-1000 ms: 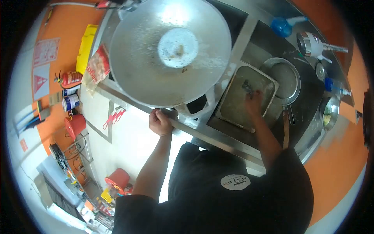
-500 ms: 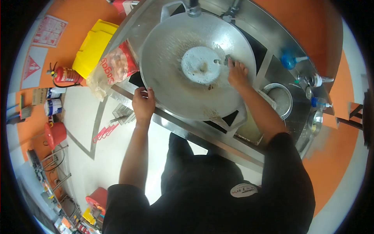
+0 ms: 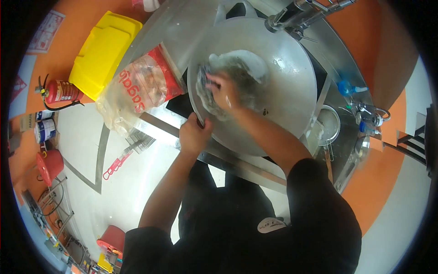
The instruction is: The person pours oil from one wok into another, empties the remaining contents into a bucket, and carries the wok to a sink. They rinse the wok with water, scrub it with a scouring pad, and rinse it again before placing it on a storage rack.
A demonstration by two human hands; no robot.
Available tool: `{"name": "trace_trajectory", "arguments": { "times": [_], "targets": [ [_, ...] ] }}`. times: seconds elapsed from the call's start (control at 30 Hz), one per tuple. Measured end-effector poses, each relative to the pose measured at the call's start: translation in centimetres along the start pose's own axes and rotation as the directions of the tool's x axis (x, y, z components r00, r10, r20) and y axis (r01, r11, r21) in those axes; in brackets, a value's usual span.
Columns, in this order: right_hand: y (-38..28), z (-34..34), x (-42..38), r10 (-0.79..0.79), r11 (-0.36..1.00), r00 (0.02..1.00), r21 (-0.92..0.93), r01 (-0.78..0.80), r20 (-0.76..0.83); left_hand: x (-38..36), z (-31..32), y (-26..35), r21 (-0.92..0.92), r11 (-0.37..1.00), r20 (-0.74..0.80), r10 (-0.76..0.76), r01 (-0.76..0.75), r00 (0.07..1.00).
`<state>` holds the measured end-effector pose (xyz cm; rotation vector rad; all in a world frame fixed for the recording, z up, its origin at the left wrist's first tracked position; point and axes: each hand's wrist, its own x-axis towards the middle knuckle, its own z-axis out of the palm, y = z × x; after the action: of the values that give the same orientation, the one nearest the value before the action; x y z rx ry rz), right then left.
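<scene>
A large metal wok [image 3: 289,100] sits on the steel counter, with foamy grey water [image 3: 253,64] pooled in its bottom. My right hand [image 3: 224,93] is inside the wok at its left part, fingers bent over a dark grey scouring pad [image 3: 205,75] pressed to the metal. The pad is blurred and partly covered by the fingers. At the wok's near left rim, my left hand [image 3: 194,134] grips the edge, thumb toward the inside. Small brown bits [image 3: 265,111] stick to the wall right of my right wrist.
A metal faucet [image 3: 292,16] overhangs the far rim. Left of the wok lies a red and clear plastic bag [image 3: 148,82], beside a yellow lid [image 3: 105,52]. To the right are a strainer [image 3: 329,125], a blue bottle [image 3: 346,88] and a steel counter edge [image 3: 351,169].
My right hand has swept the pad from the right of the pool to the left, stirring the foam into dark streaks. My left hand stays on the rim. The camera view has shifted.
</scene>
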<state>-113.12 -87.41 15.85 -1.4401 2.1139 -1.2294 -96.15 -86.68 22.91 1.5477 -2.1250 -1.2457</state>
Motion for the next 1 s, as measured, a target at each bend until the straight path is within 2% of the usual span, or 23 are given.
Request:
{"name": "trace_trajectory", "arguments": {
  "times": [0.07,0.13,0.17,0.23,0.27,0.3,0.33,0.37,0.43,0.47,0.5,0.53,0.57,0.63,0.8,0.83,0.87,0.9,1.0],
  "targets": [
    [1.9,0.9,6.9,-0.014,0.994,0.99,0.105,0.029,-0.138,-0.2,0.3,-0.1,0.008,0.998,0.0,-0.057,0.057,0.998],
    [2.8,-0.1,11.5,0.152,0.988,0.932,0.055,-0.141,-0.328,-0.2,0.7,-0.4,0.001,0.998,0.006,-0.056,0.056,0.998],
    [2.8,0.3,10.6,0.172,0.985,0.928,0.067,-0.159,-0.329,-0.3,0.8,-0.4,-0.024,0.998,-0.004,-0.058,0.058,0.998],
    [1.4,0.6,8.7,0.226,0.913,0.973,0.357,-0.198,-0.037,-0.2,0.4,-0.4,-0.046,0.998,-0.014,-0.048,0.047,0.999],
    [0.6,0.7,7.5,0.216,0.916,0.975,0.356,-0.185,-0.048,-0.3,0.4,-0.5,-0.007,0.999,-0.001,-0.032,0.032,0.999],
    [0.2,1.1,5.6,0.014,0.94,0.999,0.342,-0.003,-0.03,-0.3,0.5,-0.4,0.027,0.999,0.009,-0.019,0.018,1.0],
    [0.2,1.5,4.9,-0.186,0.926,0.982,0.334,0.177,-0.003,-0.2,0.2,0.2,0.022,1.0,0.001,-0.013,0.013,1.0],
    [1.2,1.6,6.9,-0.291,0.905,0.953,0.297,0.303,-0.086,-0.3,-0.1,0.7,-0.002,0.999,0.022,-0.051,0.051,0.998],
    [3.9,1.1,12.8,-0.194,0.977,0.933,0.027,0.212,-0.303,-0.3,0.0,0.5,-0.022,0.993,0.06,-0.113,0.115,0.992],
    [3.8,1.2,14.2,-0.184,0.978,0.938,0.037,0.203,-0.295,-0.4,0.3,0.2,-0.016,0.992,0.062,-0.128,0.129,0.99],
    [3.4,1.2,15.4,0.012,0.989,0.884,0.138,0.06,-0.468,-0.4,0.5,0.1,-0.07,0.99,0.036,-0.119,0.121,0.992],
    [2.7,1.2,15.8,0.212,0.964,0.766,0.258,-0.063,-0.606,-0.4,0.4,0.0,-0.122,0.987,0.011,-0.105,0.106,0.994],
    [1.5,1.8,13.5,0.01,0.963,0.91,0.251,0.103,-0.415,-0.6,0.5,-0.1,-0.122,0.987,0.011,-0.102,0.103,0.995],
    [1.9,1.4,14.8,-0.035,0.968,0.9,0.208,0.138,-0.434,-0.3,0.5,-0.1,0.021,0.994,-0.008,-0.111,0.111,0.994],
    [4.8,0.3,15.2,-0.112,0.986,0.89,0.065,0.156,-0.442,-0.6,0.6,-0.2,-0.053,0.992,0.013,-0.111,0.112,0.994],
    [5.4,0.0,16.0,0.013,1.0,0.806,0.015,-0.005,-0.591,-0.6,0.8,-0.6,-0.052,0.992,0.014,-0.111,0.111,0.994],
    [6.1,-0.4,16.5,0.112,0.985,0.675,-0.009,-0.174,-0.729,-0.6,0.8,-0.7,-0.051,0.993,0.018,-0.106,0.107,0.994],
    [6.7,-1.3,16.6,0.108,0.984,0.667,-0.016,-0.176,-0.737,-0.7,0.8,-0.3,-0.054,0.994,0.025,-0.095,0.096,0.995],
    [10.2,-3.2,16.3,-0.148,0.989,0.768,-0.1,0.11,-0.623,-0.5,0.5,0.5,-0.097,0.995,-0.06,-0.031,0.025,0.998]
  ]
}}
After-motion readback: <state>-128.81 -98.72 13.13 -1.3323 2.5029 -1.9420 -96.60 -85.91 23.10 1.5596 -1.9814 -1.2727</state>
